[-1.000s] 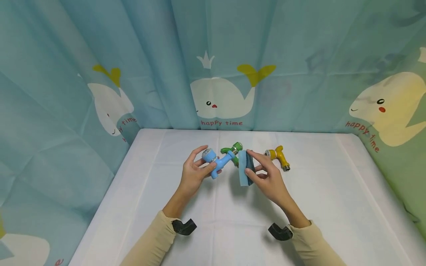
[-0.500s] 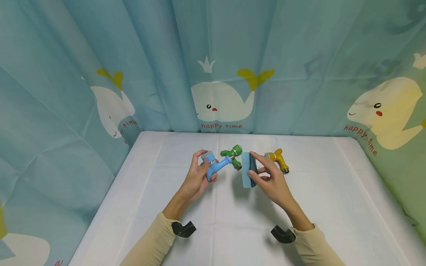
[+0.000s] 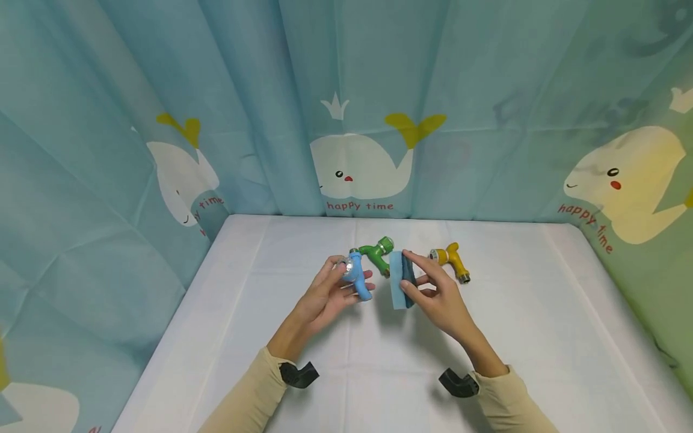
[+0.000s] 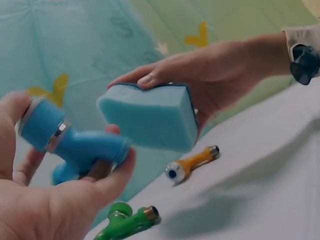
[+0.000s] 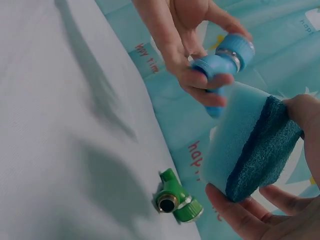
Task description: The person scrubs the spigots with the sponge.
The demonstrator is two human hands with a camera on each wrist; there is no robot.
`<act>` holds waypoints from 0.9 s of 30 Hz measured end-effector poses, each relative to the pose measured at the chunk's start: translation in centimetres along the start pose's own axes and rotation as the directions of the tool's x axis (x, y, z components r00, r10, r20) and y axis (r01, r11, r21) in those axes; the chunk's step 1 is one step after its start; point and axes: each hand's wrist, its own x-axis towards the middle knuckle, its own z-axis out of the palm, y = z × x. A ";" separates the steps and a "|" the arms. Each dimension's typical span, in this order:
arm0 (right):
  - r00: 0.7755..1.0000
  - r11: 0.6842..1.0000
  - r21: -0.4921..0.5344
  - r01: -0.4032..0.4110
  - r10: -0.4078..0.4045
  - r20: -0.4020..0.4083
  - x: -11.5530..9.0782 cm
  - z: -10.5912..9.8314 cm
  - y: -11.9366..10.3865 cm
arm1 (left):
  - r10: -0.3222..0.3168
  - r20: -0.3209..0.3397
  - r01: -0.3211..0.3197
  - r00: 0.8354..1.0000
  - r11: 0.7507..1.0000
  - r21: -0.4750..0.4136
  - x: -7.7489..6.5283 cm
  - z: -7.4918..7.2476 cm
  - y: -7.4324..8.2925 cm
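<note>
My left hand (image 3: 328, 299) holds a light blue faucet (image 3: 357, 278) between thumb and fingers, above the table. In the left wrist view the blue faucet (image 4: 85, 145) shows its ribbed knob with a silver ring, slightly blurred. My right hand (image 3: 441, 297) grips a sponge (image 3: 397, 280) by its sides, upright and just right of the faucet. The right wrist view shows the sponge (image 5: 250, 145) with a pale blue foam side facing the faucet and a dark teal scouring side toward my palm. A small gap separates sponge and faucet in the head view.
A green faucet (image 3: 376, 252) lies on the white table (image 3: 520, 337) behind the hands. To its right lies a yellow faucet (image 3: 457, 262), beyond my right hand. A blue curtain (image 3: 476, 174) with whale prints stands along the back edge and sides.
My left hand has turned the blue faucet, so its threaded end swings from pointing right to pointing away and the spout now points toward me. The right hand with the sponge has barely shifted.
</note>
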 end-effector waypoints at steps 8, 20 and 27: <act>1.000 1.000 0.002 0.010 -0.010 0.017 0.3 0.5 3.0 | -0.004 0.015 0.002 1.000 0.995 0.099 -0.3 -0.5 0.1; 0.994 0.998 0.034 0.057 -0.060 0.089 0.6 1.1 2.3 | 0.010 0.093 -0.021 0.996 0.993 0.117 -0.6 -0.9 0.0; 0.978 0.983 -0.049 0.177 -0.170 0.123 1.4 2.3 0.2 | 0.051 0.212 -0.071 0.976 0.994 0.086 -0.6 -0.7 -0.2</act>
